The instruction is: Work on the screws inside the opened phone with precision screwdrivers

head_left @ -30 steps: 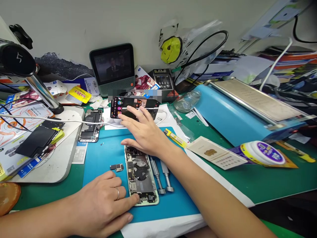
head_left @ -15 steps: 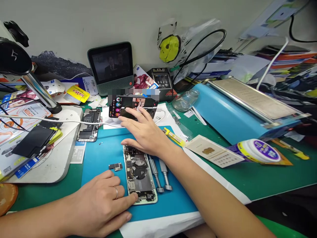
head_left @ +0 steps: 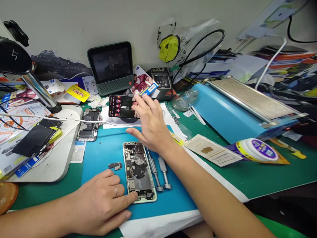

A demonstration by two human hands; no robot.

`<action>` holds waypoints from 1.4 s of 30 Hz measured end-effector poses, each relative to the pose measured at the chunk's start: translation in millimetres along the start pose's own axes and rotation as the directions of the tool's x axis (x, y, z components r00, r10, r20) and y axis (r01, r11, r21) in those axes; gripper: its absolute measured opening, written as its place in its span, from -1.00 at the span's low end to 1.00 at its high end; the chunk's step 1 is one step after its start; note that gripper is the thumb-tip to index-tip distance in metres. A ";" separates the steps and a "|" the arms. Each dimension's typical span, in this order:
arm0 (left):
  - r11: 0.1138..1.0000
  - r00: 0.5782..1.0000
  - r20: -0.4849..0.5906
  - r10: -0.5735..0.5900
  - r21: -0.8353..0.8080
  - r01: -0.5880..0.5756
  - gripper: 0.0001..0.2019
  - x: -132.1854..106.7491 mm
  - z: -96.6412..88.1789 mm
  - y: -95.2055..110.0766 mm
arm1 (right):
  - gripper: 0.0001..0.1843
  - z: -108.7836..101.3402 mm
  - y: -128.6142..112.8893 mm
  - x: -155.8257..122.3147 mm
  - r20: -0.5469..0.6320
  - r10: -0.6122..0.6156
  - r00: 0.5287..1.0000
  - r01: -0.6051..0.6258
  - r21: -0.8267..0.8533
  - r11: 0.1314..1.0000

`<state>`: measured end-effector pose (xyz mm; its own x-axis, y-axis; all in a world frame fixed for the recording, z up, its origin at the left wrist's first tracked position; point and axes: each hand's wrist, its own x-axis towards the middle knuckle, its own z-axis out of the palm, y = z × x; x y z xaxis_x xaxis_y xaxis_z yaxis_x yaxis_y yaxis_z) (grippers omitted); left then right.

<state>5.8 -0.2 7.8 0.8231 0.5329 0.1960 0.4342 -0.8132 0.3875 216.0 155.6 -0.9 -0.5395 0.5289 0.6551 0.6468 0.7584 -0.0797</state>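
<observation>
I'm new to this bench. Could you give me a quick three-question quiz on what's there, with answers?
1. True or false: the left hand wears a ring.
2. What colour is the mat directly beneath the opened phone? A) red B) blue C) yellow
3. Which thing do the fingers of the right hand partly cover?

Key:
1. True.
2. B.
3. The propped-up phone; whether they touch it is hard to tell.

Left fingers (head_left: 130, 199) on opened phone (head_left: 146, 184); right fingers (head_left: 141, 101) before lit phone (head_left: 120, 106)
</observation>
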 end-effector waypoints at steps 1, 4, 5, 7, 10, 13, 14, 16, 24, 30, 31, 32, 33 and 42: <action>1.000 1.000 0.002 0.001 -0.001 -0.001 -0.70 0.1 -0.3 0.1 | -0.31 -1.5 1.2 -0.5 -0.033 0.018 0.999 -0.017 0.008 1.000; 1.000 1.000 0.000 0.000 -0.003 0.000 -0.70 0.0 -0.7 0.5 | -0.29 -5.7 3.6 -1.5 -0.132 0.052 0.990 -0.047 0.039 0.998; 1.000 1.000 -0.001 -0.004 -0.004 0.004 -0.70 -0.3 -0.5 0.5 | -0.28 -6.6 3.8 -1.7 -0.164 0.055 0.985 -0.048 0.047 0.998; 1.000 1.000 0.001 -0.008 -0.008 0.008 -0.70 -0.8 -0.1 0.3 | -0.27 -7.5 3.6 -1.9 -0.205 0.050 0.978 -0.041 0.050 0.998; 1.000 1.000 0.001 0.002 -0.007 -0.002 -0.70 -1.3 0.1 0.3 | -0.30 -6.3 2.4 -1.7 -0.190 0.001 0.982 0.007 0.041 0.999; 1.000 1.000 -0.007 -0.001 -0.003 0.001 -0.70 -0.9 -0.6 0.8 | -0.32 -2.5 0.4 -0.9 -0.099 -0.101 0.990 0.106 0.048 0.993; 1.000 1.000 -0.007 -0.003 -0.001 0.003 -0.70 -0.5 -0.8 0.9 | -0.31 -0.9 -0.6 -0.5 -0.058 -0.131 0.990 0.134 0.053 0.990; 1.000 1.000 -0.009 -0.003 0.003 0.003 -0.69 0.5 -1.0 1.1 | -0.29 2.3 -3.1 0.5 0.031 -0.168 0.985 0.166 0.065 0.984; 1.000 1.000 -0.013 0.001 0.010 -0.001 -0.71 0.6 -1.1 1.3 | -0.17 7.9 -9.3 3.0 0.178 -0.177 0.968 0.166 0.073 0.983; 1.000 1.000 -0.017 0.002 0.008 -0.002 -0.71 0.3 -0.2 0.3 | -0.17 8.8 -9.9 4.3 0.208 -0.140 0.968 0.131 0.057 0.990; 1.000 1.000 -0.018 0.003 0.007 -0.003 -0.70 0.3 -0.1 0.3 | -0.18 8.0 -9.8 4.5 0.201 -0.140 0.970 0.131 0.055 0.990; 1.000 1.000 -0.017 0.004 0.006 -0.004 -0.70 0.2 -0.1 0.3 | -0.20 6.8 -9.3 4.7 0.184 -0.141 0.973 0.134 0.053 0.990; 1.000 1.000 -0.015 0.004 0.004 -0.004 -0.70 0.1 -0.2 0.4 | -0.23 5.2 -8.4 4.7 0.157 -0.145 0.977 0.138 0.052 0.989; 1.000 1.000 0.009 -0.018 -0.006 0.018 -0.70 -0.1 0.2 0.5 | -0.70 -12.7 18.4 -2.9 -0.136 0.041 0.990 -0.035 0.045 0.998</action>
<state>5.9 -0.7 7.8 0.8185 0.5452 0.1813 0.4467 -0.8023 0.3959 236.3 163.2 5.3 -0.4342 0.5028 0.7474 0.6403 0.7559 -0.1365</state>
